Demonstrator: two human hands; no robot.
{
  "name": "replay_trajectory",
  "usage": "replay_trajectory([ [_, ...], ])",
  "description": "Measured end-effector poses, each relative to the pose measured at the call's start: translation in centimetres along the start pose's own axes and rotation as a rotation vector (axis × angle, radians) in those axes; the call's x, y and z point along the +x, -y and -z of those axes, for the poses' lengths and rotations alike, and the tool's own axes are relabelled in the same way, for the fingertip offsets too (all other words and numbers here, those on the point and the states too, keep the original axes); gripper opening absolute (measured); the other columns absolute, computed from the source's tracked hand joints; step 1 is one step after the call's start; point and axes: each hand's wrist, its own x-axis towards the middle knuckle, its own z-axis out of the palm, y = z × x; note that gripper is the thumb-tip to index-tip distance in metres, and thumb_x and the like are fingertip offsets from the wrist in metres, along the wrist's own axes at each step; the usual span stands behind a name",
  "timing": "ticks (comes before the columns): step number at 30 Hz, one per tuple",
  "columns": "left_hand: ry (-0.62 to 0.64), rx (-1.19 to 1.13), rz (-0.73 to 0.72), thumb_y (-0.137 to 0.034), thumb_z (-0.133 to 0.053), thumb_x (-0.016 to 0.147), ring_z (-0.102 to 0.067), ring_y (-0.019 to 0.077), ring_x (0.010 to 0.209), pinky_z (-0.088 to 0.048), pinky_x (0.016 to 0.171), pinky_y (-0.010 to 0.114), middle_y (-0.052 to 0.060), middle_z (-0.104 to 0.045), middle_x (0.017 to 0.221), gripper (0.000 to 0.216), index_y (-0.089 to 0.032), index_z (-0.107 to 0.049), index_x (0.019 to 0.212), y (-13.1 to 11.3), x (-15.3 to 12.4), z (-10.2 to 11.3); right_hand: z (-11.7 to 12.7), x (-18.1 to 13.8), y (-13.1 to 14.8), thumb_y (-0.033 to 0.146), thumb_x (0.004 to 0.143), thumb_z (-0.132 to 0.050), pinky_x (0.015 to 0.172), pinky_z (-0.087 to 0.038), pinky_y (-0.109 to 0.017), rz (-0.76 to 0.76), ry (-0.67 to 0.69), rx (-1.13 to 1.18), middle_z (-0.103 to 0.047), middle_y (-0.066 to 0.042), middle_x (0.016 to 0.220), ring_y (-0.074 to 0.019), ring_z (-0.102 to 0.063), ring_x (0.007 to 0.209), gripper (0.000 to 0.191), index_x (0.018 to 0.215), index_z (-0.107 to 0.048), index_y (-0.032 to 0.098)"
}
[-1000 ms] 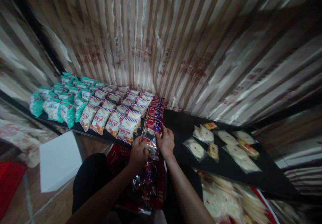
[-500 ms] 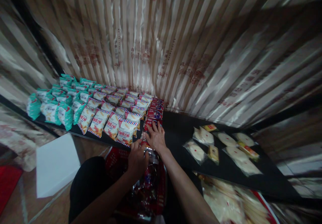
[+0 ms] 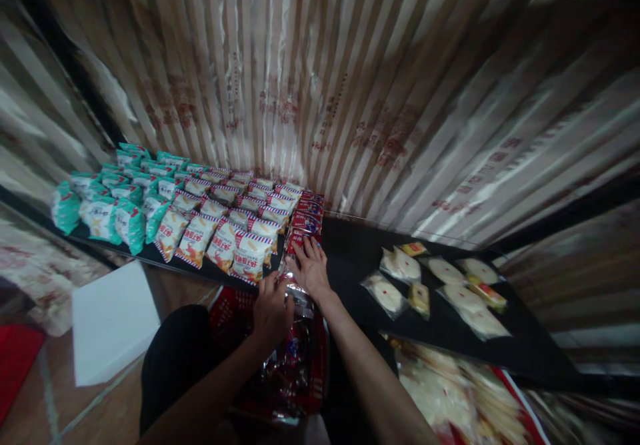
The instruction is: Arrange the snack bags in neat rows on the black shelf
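A column of red snack packets [image 3: 308, 213] runs from the back of the black shelf to its front edge. My right hand [image 3: 311, 268] lies on the nearer packets with its fingers spread. Beside it at the shelf's front edge, my left hand [image 3: 273, 305] has curled fingers around the near end of a red packet with a shiny silvery part [image 3: 296, 288]. My hands partly hide this packet. Below them, a red basket [image 3: 319, 385] between my legs holds several shiny dark red packets [image 3: 295, 348].
Rows of white snack bags [image 3: 250, 256] and teal bags [image 3: 103, 218] stand on the left. Wrapped pale round cakes [image 3: 445, 272] and small yellow packs [image 3: 419, 298] lie along the black shelf [image 3: 345, 252] on the right. A white box [image 3: 114, 322] stands on the tiled floor.
The view has shifted slightly. Both hands stay in nearly the same place on the red packets, the right one a little flatter over them.
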Motion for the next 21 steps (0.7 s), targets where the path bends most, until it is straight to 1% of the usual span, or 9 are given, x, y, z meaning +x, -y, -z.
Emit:
replay_trajectory([
  [4, -0.041, -0.035, -0.021, -0.015, -0.048, 0.079, -0.047, 0.0266, 0.11, -0.043, 0.095, 0.044, 0.013, -0.05, 0.121, 0.034, -0.016, -0.06, 0.111, -0.2, -0.3, 0.2, 0.6, -0.4, 0.1, 0.042, 0.089, -0.042, 0.109, -0.02, -0.046, 0.026, -0.055, 0.068, -0.035, -0.013, 0.147, -0.0268, -0.023, 0.138, 0.047, 0.13, -0.051, 0.02],
  [7, -0.078, -0.089, -0.006, -0.015, -0.046, 0.08, -0.049, 0.0248, 0.108, -0.043, 0.094, 0.041, 0.011, -0.054, 0.117, 0.031, -0.017, -0.061, 0.108, -0.4, -0.8, 0.9, 1.3, -1.7, 0.3, 0.041, 0.09, -0.039, 0.108, -0.024, -0.045, -0.028, -0.196, 0.226, -0.041, -0.013, 0.143, -0.0252, -0.03, 0.135, 0.045, 0.125, -0.054, 0.018],
  [9, -0.093, -0.157, -0.004, -0.016, -0.042, 0.083, -0.052, 0.022, 0.104, -0.044, 0.093, 0.038, 0.009, -0.058, 0.109, 0.028, -0.017, -0.063, 0.102, -0.3, -1.5, 1.5, 1.5, -3.3, 0.3, 0.041, 0.091, -0.034, 0.104, -0.03, -0.042, -0.154, -0.356, 0.397, -0.049, -0.014, 0.134, -0.0232, -0.041, 0.127, 0.044, 0.121, -0.055, 0.017],
  [11, -0.082, -0.232, -0.019, -0.016, -0.038, 0.086, -0.055, 0.0192, 0.099, -0.045, 0.091, 0.035, 0.008, -0.062, 0.1, 0.027, -0.018, -0.063, 0.095, 0.2, -2.9, 2.0, 1.4, -5.7, 0.3, 0.043, 0.091, -0.032, 0.098, -0.037, -0.037, -0.36, -0.519, 0.587, -0.057, -0.013, 0.122, -0.021, -0.051, 0.115, 0.043, 0.118, -0.054, 0.016],
  [13, -0.023, -0.275, -0.01, -0.015, -0.036, 0.086, -0.057, 0.0169, 0.095, -0.046, 0.089, 0.031, 0.007, -0.063, 0.096, 0.027, -0.018, -0.063, 0.091, 1.0, -4.8, 1.9, 0.7, -8.6, 0.3, 0.047, 0.089, -0.034, 0.09, -0.041, -0.032, -0.587, -0.622, 0.751, -0.06, -0.01, 0.11, -0.0187, -0.056, 0.101, 0.043, 0.114, -0.052, 0.017],
  [14, 0.032, -0.277, 0.017, -0.014, -0.037, 0.085, -0.058, 0.016, 0.094, -0.046, 0.087, 0.03, 0.006, -0.062, 0.096, 0.027, -0.019, -0.063, 0.091, 1.6, -5.8, 1.7, 0.1, -10.2, 0.5, 0.049, 0.088, -0.036, 0.086, -0.043, -0.03, -0.675, -0.636, 0.812, -0.06, -0.009, 0.105, -0.0177, -0.057, 0.095, 0.042, 0.112, -0.052, 0.018],
  [17, 0.284, -0.236, 0.16, -0.011, -0.04, 0.081, -0.061, 0.0153, 0.09, -0.048, 0.083, 0.028, 0.007, -0.063, 0.102, 0.026, -0.019, -0.063, 0.09, 3.4, -8.5, 0.2, -2.4, -14.6, 1.3, 0.052, 0.082, -0.041, 0.077, -0.045, -0.027, -0.841, -0.565, 0.89, -0.061, -0.003, 0.086, -0.0156, -0.057, 0.08, 0.039, 0.101, -0.053, 0.021],
  [19, 0.44, -0.194, 0.279, -0.011, -0.044, 0.077, -0.062, 0.0173, 0.09, -0.048, 0.081, 0.028, 0.008, -0.065, 0.1, 0.026, -0.019, -0.064, 0.092, 4.6, -9.6, -1.2, -4.4, -16.7, 1.9, 0.053, 0.079, -0.042, 0.071, -0.046, -0.028, -0.928, -0.409, 0.946, -0.061, 0.0, 0.078, -0.0162, -0.058, 0.072, 0.036, 0.095, -0.054, 0.023],
  [21, 0.519, -0.167, 0.345, -0.012, -0.047, 0.075, -0.063, 0.0193, 0.087, -0.049, 0.078, 0.029, 0.009, -0.068, 0.094, 0.025, -0.02, -0.065, 0.091, 5.5, -10.0, -2.8, -6.5, -17.7, 2.5, 0.05, 0.07, -0.051, 0.068, -0.046, -0.029, -0.99, -0.24, 0.938, -0.062, 0.0, 0.074, -0.0182, -0.059, 0.071, 0.03, 0.086, -0.056, 0.025],
])
